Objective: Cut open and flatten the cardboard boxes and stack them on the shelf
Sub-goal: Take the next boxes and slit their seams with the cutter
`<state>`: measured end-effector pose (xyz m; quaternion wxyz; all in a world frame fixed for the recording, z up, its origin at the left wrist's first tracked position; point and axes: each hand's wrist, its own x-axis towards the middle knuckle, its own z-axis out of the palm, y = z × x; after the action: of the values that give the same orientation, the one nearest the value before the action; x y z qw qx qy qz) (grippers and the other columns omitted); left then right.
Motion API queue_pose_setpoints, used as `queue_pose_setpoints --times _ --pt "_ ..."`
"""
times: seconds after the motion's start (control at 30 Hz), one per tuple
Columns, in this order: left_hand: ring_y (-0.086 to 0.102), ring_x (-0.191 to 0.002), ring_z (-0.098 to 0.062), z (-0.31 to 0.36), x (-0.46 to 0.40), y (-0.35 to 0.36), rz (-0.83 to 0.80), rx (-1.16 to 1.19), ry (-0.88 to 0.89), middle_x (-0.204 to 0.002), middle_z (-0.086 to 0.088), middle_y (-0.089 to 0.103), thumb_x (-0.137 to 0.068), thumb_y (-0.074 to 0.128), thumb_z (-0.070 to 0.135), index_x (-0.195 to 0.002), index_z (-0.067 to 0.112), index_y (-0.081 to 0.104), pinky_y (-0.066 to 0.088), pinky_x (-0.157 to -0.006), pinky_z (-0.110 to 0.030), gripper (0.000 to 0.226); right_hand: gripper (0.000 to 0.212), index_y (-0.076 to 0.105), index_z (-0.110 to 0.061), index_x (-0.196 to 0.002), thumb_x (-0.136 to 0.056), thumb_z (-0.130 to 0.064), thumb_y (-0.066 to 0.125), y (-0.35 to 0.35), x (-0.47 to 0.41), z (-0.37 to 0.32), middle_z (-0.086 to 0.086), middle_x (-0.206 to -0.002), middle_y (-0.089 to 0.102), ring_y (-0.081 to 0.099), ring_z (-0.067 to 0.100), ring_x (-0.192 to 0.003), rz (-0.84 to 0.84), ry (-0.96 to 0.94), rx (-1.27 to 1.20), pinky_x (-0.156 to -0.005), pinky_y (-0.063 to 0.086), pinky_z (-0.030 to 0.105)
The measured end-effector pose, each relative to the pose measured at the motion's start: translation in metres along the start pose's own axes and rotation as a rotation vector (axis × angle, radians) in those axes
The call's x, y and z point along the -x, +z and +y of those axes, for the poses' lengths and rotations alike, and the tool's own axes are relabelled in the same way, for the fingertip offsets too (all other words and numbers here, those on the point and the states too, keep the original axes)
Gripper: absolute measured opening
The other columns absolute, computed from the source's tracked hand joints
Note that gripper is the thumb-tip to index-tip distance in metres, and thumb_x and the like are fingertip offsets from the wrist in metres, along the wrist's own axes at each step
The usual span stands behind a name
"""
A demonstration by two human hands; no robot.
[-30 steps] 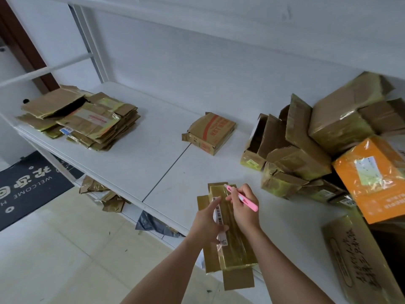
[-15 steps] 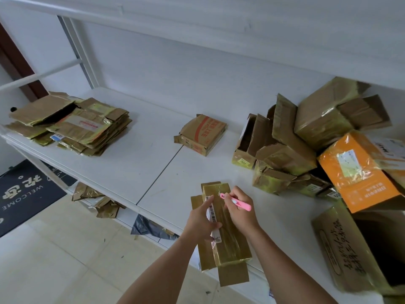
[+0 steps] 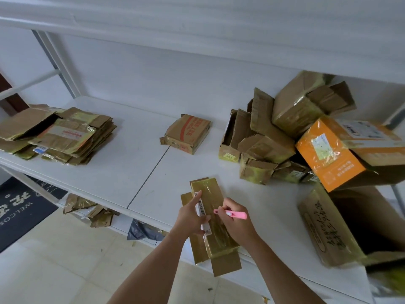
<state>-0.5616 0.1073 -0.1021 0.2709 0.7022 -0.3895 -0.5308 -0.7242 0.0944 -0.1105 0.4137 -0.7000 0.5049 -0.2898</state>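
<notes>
A long narrow cardboard box (image 3: 215,235), wrapped in shiny tape with a white barcode label, lies at the front edge of the white shelf (image 3: 122,170), its end flaps open and overhanging. My left hand (image 3: 190,218) grips its left side over the label. My right hand (image 3: 235,222) holds a pink box cutter (image 3: 231,213), its tip on the box top at about mid-length. A stack of flattened boxes (image 3: 65,137) lies at the shelf's far left.
A small flattened box with red print (image 3: 188,133) lies mid-shelf. A heap of unflattened boxes (image 3: 274,139), an orange box (image 3: 333,154) and a large open box (image 3: 324,229) crowd the right. Cardboard scraps (image 3: 92,211) sit on the lower shelf; a welcome mat (image 3: 19,207) covers the floor.
My right hand has drawn the pink cutter from the box's far end toward me along the top. The left hand keeps its hold. The camera view shifted slightly right.
</notes>
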Motion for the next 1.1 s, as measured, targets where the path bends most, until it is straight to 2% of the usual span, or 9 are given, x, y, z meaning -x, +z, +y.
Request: queue_pose_setpoints --times 0.13,0.23,0.33,0.5,0.63,0.77,0.87,0.97,1.1 --pt "0.061 -0.084 -0.023 -0.003 0.0 0.0 0.004 0.013 0.005 -0.121 -0.002 0.044 -0.087 0.071 0.008 -0.149 0.045 0.03 0.058 -0.047 -0.033 0.083 0.029 0.047 -0.001 -0.077 -0.1 -0.017 0.055 -0.007 0.027 0.003 0.014 -0.063 0.046 0.043 0.011 -0.054 -0.019 -0.006 -0.118 -0.05 0.036 0.022" --pt "0.061 -0.08 -0.021 -0.003 0.0 0.0 0.018 0.004 0.0 -0.11 0.002 0.046 -0.086 0.072 0.008 -0.148 0.045 0.032 0.057 -0.045 -0.034 0.082 0.03 0.047 -0.001 -0.077 -0.1 -0.018 0.055 -0.011 0.047 0.005 0.008 -0.06 0.049 0.046 0.012 -0.054 -0.038 -0.022 -0.158 -0.052 0.039 0.021" --pt "0.065 -0.089 -0.032 0.0 0.0 0.002 0.04 -0.007 -0.022 -0.116 -0.003 0.047 -0.086 0.072 0.007 -0.147 0.047 0.033 0.06 -0.051 -0.043 0.082 0.028 0.048 -0.008 -0.075 -0.1 -0.016 0.055 -0.011 0.068 0.007 -0.003 -0.059 0.05 0.045 0.007 -0.052 -0.005 -0.067 -0.132 -0.051 0.039 0.021" --pt "0.065 -0.069 -0.025 0.005 0.0 0.008 0.091 -0.038 -0.053 -0.125 -0.008 0.045 -0.087 0.07 0.005 -0.147 0.048 0.033 0.054 -0.041 -0.031 0.083 0.024 0.049 0.001 -0.077 -0.099 -0.006 0.055 -0.012 0.087 0.006 0.011 -0.06 0.053 0.048 0.022 -0.05 0.082 -0.087 -0.142 -0.05 0.04 0.034" --pt "0.065 -0.071 -0.024 0.006 0.0 0.013 0.13 -0.102 -0.066 -0.111 -0.004 0.047 -0.088 0.069 0.007 -0.148 0.047 0.032 0.054 -0.041 -0.031 0.081 0.022 0.052 0.001 -0.079 -0.099 -0.006 0.056 -0.016 0.104 0.009 0.004 -0.062 0.058 0.052 0.006 -0.053 0.083 -0.075 -0.119 -0.051 0.045 0.03" --pt "0.063 -0.076 -0.018 0.009 0.007 0.014 0.21 -0.338 -0.008 -0.117 -0.005 0.057 -0.089 0.07 0.019 -0.151 0.041 0.028 0.055 -0.05 -0.027 0.078 0.022 0.052 0.0 -0.081 -0.1 -0.01 0.055 -0.023 0.115 0.013 0.003 -0.065 0.058 0.053 0.008 -0.055 0.074 -0.047 -0.157 -0.053 0.045 0.025" --pt "0.062 -0.088 -0.022 0.01 0.01 0.012 0.199 -0.464 0.035 -0.123 -0.005 0.059 -0.091 0.068 0.026 -0.152 0.037 0.024 0.058 -0.063 -0.031 0.077 0.021 0.052 -0.006 -0.079 -0.099 -0.012 0.057 -0.027 0.119 0.015 0.005 -0.066 0.06 0.056 0.02 -0.056 0.075 -0.038 -0.169 -0.054 0.048 0.034" --pt "0.06 -0.069 -0.021 0.014 0.015 0.014 0.12 -0.246 -0.054 -0.126 -0.008 0.049 -0.094 0.063 0.015 -0.152 0.043 0.021 0.053 -0.041 -0.03 0.077 0.02 0.051 -0.011 -0.079 -0.097 -0.016 0.058 -0.029 0.128 0.018 0.007 -0.068 0.063 0.061 0.022 -0.057 0.264 -0.019 -0.286 -0.055 0.052 0.033" --pt "0.07 -0.07 -0.036 0.019 0.017 0.026 0.147 -0.103 -0.103 -0.135 -0.01 0.048 -0.094 0.061 0.008 -0.153 0.043 0.018 0.059 -0.05 -0.042 0.081 0.015 0.049 -0.007 -0.086 -0.096 -0.018 0.053 -0.025 0.13 0.021 0.009 -0.077 0.068 0.067 0.025 -0.067 0.519 0.048 -0.459 -0.064 0.056 0.025"
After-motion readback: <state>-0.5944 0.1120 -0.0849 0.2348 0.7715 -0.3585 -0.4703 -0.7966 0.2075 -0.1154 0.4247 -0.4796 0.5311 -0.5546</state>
